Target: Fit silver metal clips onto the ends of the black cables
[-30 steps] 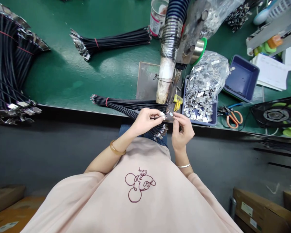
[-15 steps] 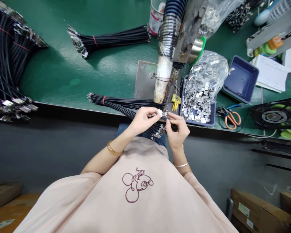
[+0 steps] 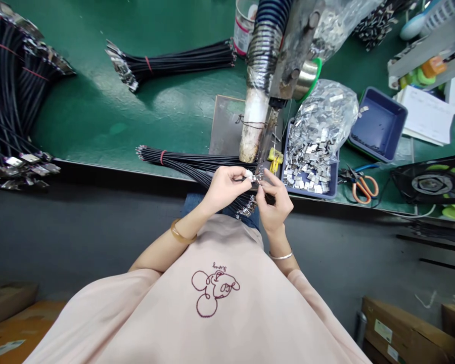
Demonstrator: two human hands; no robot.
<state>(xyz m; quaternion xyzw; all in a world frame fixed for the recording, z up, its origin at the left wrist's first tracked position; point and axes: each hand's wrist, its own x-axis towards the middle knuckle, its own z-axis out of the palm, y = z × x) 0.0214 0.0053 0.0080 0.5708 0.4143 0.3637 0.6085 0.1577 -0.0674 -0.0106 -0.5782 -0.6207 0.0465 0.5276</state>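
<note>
At the bench edge, under the nozzle of a hose, my left hand (image 3: 227, 188) pinches a small metal connector (image 3: 254, 178) between thumb and forefinger. A white cover sits on one of its fingertips. My right hand (image 3: 275, 201) faces it, thumb and forefinger closed together at the same connector; whatever they grip is too small to make out. Below my left hand runs a bundle of black cables (image 3: 189, 164) tied with a red band, its metal-tipped ends (image 3: 246, 206) hanging over the edge. A blue tray (image 3: 332, 189) of small metal shells (image 3: 311, 167) stands right of my right hand.
The ribbed hose (image 3: 265, 55) and a metal arm (image 3: 293, 50) hang over the work spot. A solder spool (image 3: 307, 81), yellow clip (image 3: 275, 161), orange-handled pliers (image 3: 365, 188), second tray (image 3: 379, 121) and fan (image 3: 432, 182) are on the right. More cable bundles (image 3: 182, 60) lie left.
My right hand has shifted slightly left, bringing its fingertips closer to those of my left hand. The left hand has barely moved.
</note>
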